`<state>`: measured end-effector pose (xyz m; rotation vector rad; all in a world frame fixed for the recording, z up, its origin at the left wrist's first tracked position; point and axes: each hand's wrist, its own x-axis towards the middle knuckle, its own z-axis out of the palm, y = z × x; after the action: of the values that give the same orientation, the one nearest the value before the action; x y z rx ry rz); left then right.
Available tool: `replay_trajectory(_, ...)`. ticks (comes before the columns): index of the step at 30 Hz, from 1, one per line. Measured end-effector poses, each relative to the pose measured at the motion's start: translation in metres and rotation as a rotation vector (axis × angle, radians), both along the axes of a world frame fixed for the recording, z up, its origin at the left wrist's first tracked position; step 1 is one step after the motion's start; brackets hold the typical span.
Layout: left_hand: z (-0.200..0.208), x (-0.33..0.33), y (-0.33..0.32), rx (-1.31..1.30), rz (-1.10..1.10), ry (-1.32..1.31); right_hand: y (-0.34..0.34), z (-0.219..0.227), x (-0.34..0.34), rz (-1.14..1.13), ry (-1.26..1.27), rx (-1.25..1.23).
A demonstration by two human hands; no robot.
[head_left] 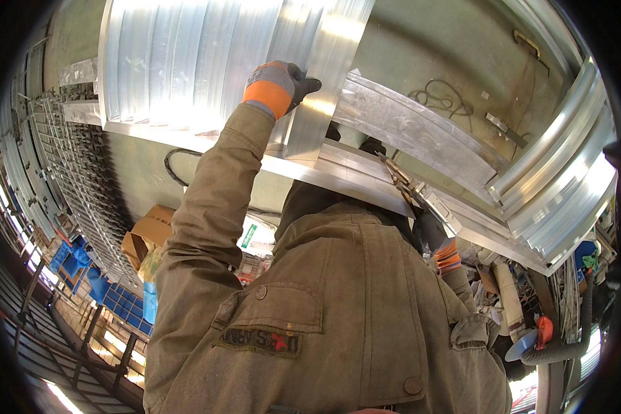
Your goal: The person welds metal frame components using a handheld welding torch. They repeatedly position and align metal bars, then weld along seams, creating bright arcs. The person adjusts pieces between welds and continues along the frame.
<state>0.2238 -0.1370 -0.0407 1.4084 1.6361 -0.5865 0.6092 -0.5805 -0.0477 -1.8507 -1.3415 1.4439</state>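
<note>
My left hand [276,86], in a grey and orange glove, lies on the end slat [328,76] of a shiny aluminium panel [179,69]. Its fingers are curled, with one dark fingertip pointing right; anything inside them is hidden. Low on the right, my right hand [431,233], gloved in dark grey with an orange cuff, is closed around a plier-like metal tool [408,185]. The tool's jaws point up and left over the aluminium bottom rail [355,181]. My jacket hides part of the right arm.
More aluminium slats [559,183] stand at the right end of the frame, past a long flat bar [414,121]. A thin cable [441,100] lies on the floor. Steel racking [83,165], a cardboard box [150,231] and blue crates [124,300] are at left, a grey hose [566,353] at right.
</note>
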Motion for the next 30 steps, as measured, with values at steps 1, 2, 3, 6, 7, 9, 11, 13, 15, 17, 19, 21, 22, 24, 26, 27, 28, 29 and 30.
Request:
replay_trajectory(1, 0.0, 0.0, 0.001, -0.012, 0.016, 0.006, 0.001, 0.0, 0.0, -0.023, 0.024, -0.084)
replay_trajectory(2, 0.001, 0.001, 0.001, 0.003, -0.006, 0.009, 0.001, 0.002, -0.001, -0.097, 0.072, -0.157)
replay_trajectory(3, 0.001, 0.001, 0.001, 0.014, -0.017, 0.016, 0.003, 0.004, -0.002, -0.124, 0.078, -0.151)
replay_trajectory(6, 0.003, 0.003, 0.001, 0.0, -0.017, 0.029, 0.009, 0.011, -0.005, -0.118, 0.023, 0.015)
replay_trajectory(7, 0.004, 0.003, 0.001, -0.01, -0.011, 0.032, 0.012, 0.012, -0.007, -0.113, 0.022, -0.009)
replay_trajectory(9, 0.004, 0.002, 0.001, 0.003, -0.032, 0.03, 0.014, 0.016, -0.008, -0.151, 0.055, -0.061)
replay_trajectory(11, 0.003, 0.001, 0.002, 0.015, -0.063, 0.033, 0.015, 0.017, -0.008, -0.128, 0.043, -0.037)
replay_trajectory(13, 0.0, 0.0, 0.003, 0.026, -0.102, 0.039, 0.014, 0.017, -0.007, -0.097, 0.035, -0.019)
replay_trajectory(15, -0.005, -0.002, 0.005, -0.006, -0.092, 0.047, 0.014, 0.015, -0.005, -0.027, 0.001, -0.003)
replay_trajectory(17, -0.01, -0.003, 0.005, -0.013, -0.085, 0.04, 0.014, 0.013, -0.004, 0.053, -0.059, 0.058)
replay_trajectory(19, -0.013, -0.005, 0.004, 0.006, -0.084, 0.018, 0.014, 0.012, -0.005, 0.092, -0.106, 0.114)
replay_trajectory(21, -0.015, -0.006, 0.003, 0.017, -0.085, 0.023, 0.015, 0.011, -0.006, 0.07, -0.111, 0.143)
replay_trajectory(22, -0.016, -0.006, 0.002, 0.017, -0.082, 0.032, 0.015, 0.011, -0.007, 0.053, -0.105, 0.158)
replay_trajectory(24, -0.014, -0.004, 0.001, 0.012, -0.079, 0.046, 0.016, 0.012, -0.008, 0.005, -0.073, 0.159)
replay_trajectory(26, -0.011, -0.002, 0.0, 0.022, -0.068, 0.047, 0.017, 0.012, -0.008, -0.023, -0.055, 0.105)
replay_trajectory(27, -0.008, -0.001, 0.0, 0.035, -0.059, 0.038, 0.017, 0.012, -0.009, -0.026, -0.05, 0.123)
replay_trajectory(28, -0.006, 0.0, 0.001, 0.05, -0.05, 0.028, 0.017, 0.013, -0.01, -0.033, -0.041, 0.071)
replay_trajectory(29, -0.004, 0.001, 0.002, 0.033, -0.073, 0.043, 0.018, 0.013, -0.01, -0.036, -0.033, 0.081)
replay_trajectory(30, -0.002, 0.002, 0.004, 0.015, -0.095, 0.058, 0.017, 0.014, -0.011, -0.068, -0.016, 0.113)
